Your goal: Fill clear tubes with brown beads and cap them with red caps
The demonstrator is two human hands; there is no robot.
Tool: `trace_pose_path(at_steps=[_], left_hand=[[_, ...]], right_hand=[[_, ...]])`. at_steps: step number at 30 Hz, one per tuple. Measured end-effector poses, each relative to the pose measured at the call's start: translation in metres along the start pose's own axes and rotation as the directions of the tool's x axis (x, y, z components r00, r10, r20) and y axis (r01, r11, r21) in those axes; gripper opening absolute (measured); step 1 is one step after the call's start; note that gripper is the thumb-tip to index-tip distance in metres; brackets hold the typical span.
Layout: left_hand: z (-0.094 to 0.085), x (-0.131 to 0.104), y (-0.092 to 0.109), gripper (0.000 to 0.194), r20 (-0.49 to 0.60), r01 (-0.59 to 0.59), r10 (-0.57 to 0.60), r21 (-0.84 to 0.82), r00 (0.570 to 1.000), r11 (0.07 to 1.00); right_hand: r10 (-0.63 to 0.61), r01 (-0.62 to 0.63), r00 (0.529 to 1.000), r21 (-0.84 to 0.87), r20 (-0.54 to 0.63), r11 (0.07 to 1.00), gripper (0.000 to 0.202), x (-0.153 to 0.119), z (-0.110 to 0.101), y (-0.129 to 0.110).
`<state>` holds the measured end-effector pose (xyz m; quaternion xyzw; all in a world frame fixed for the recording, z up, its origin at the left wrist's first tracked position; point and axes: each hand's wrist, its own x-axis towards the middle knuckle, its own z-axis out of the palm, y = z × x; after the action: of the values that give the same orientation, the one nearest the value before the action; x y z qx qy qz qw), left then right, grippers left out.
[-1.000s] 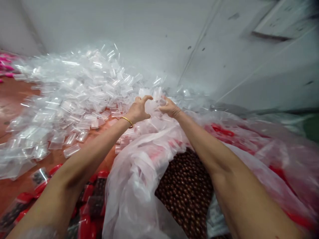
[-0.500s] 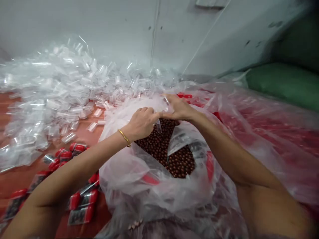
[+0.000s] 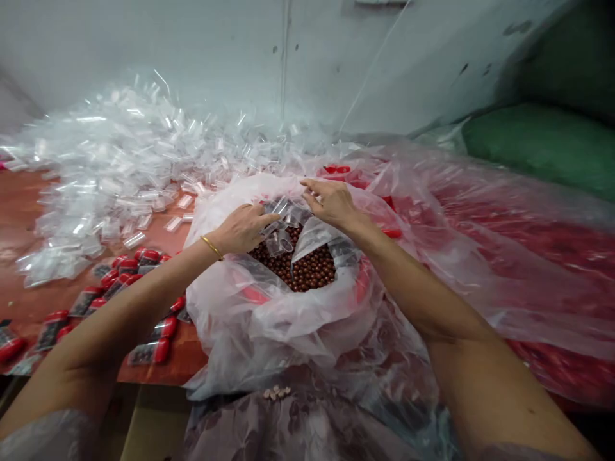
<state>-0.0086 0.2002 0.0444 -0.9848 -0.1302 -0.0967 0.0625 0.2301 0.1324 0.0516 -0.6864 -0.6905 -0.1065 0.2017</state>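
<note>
A bag of cloudy plastic (image 3: 307, 320) stands open in the middle, holding many small brown balls (image 3: 314, 267). Several clear plastic tubes (image 3: 283, 240) lie on the balls at the bag's far left side. My left hand (image 3: 243, 229), with a gold bangle at the wrist, is at the left of these tubes, its thumb stretched toward them; whether its fingers hold anything is hidden. My right hand (image 3: 329, 202) is over the far right rim of the bag, with thumb and forefinger apart and nothing visible between them.
A large heap of clear tubes (image 3: 120, 153) covers the back left of the red table (image 3: 19, 256). Filled tubes with red caps (image 3: 148, 352) lie at the left. Plastic sheeting over red items (image 3: 519, 256) spreads right, near a green sack (image 3: 542, 147). A wall stands behind.
My hands were close together over the bag and have moved apart. Several clear tubes now show on the balls between them. The view has shifted, so more of the table's front edge shows.
</note>
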Motion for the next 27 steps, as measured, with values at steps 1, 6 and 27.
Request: trace_pose_path(at_steps=[1,6,27], left_hand=[[0.000,0.002,-0.001,0.047,0.031,0.022,-0.022,0.013,0.999,1.000],[-0.008,0.010,0.000,0.058,0.105,0.007,-0.012,0.045,0.994,0.999],[-0.004,-0.009,0.030,0.031,0.220,-0.018,0.022,-0.018,0.975,1.000]], right_hand=[[0.013,-0.013,1.000,0.000,-0.028,1.000,0.042,0.000,0.003,0.000],[-0.014,0.013,0.993,-0.009,-0.118,1.000,0.034,0.000,0.009,-0.005],[-0.102,0.098,0.992,0.054,0.071,0.994,0.028,-0.057,0.009,-0.034]])
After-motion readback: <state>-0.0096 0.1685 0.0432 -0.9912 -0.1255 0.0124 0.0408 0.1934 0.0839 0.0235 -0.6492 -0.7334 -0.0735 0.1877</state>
